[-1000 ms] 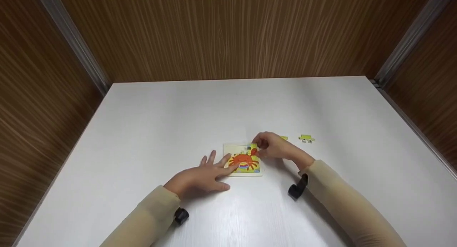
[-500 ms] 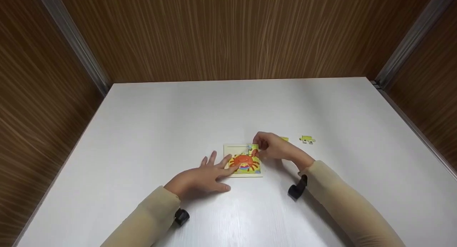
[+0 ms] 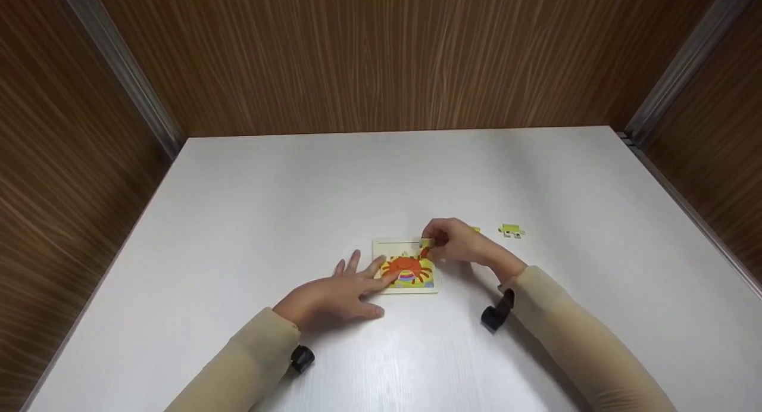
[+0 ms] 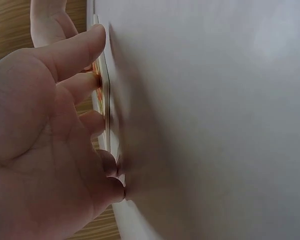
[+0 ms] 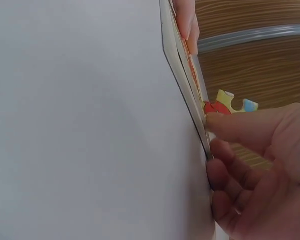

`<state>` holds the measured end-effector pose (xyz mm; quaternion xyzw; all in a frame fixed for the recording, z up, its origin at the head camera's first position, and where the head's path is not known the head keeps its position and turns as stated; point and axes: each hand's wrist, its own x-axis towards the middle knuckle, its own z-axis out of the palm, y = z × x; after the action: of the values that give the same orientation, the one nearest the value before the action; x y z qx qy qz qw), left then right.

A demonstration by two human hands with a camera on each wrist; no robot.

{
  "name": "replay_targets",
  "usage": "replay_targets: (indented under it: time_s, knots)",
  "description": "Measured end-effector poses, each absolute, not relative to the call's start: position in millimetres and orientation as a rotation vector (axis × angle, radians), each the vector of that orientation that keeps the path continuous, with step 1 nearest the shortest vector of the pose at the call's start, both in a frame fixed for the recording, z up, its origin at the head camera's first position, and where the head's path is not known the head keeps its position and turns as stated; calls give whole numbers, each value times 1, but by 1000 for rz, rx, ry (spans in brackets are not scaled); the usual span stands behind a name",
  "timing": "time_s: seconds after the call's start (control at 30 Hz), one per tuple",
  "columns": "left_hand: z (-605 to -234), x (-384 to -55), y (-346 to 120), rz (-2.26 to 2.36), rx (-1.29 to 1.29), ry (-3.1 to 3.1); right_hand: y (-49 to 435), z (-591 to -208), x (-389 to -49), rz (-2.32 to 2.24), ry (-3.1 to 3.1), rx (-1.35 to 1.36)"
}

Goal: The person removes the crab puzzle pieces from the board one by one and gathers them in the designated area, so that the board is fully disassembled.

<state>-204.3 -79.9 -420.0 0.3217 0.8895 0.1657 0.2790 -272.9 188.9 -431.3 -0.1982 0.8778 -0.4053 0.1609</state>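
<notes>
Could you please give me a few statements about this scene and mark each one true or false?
1. The left hand has fingertips on the puzzle board. True.
2. The right hand lies flat with its fingers spread. False: its fingers are curled, pinching a tilted piece by the board's far right corner.
3. The puzzle shows a red crab. True.
4. A loose piece with eyes lies left of the board. False: it lies to the right, beyond the right hand.
5. The table is black. False: it is white.
6. The wall behind it is brown with a wood grain. True.
</notes>
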Motion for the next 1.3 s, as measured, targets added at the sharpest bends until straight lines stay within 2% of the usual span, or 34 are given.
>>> replay_targets:
  time_s: [0.7,1.3]
  knots:
    - [-423,-206,-83,455,882,2367,205,-430,-276,-1361,2443,-439]
    - [-426,-207,-84,445,892,2378,265,-416,-269,-1519,2390,-319]
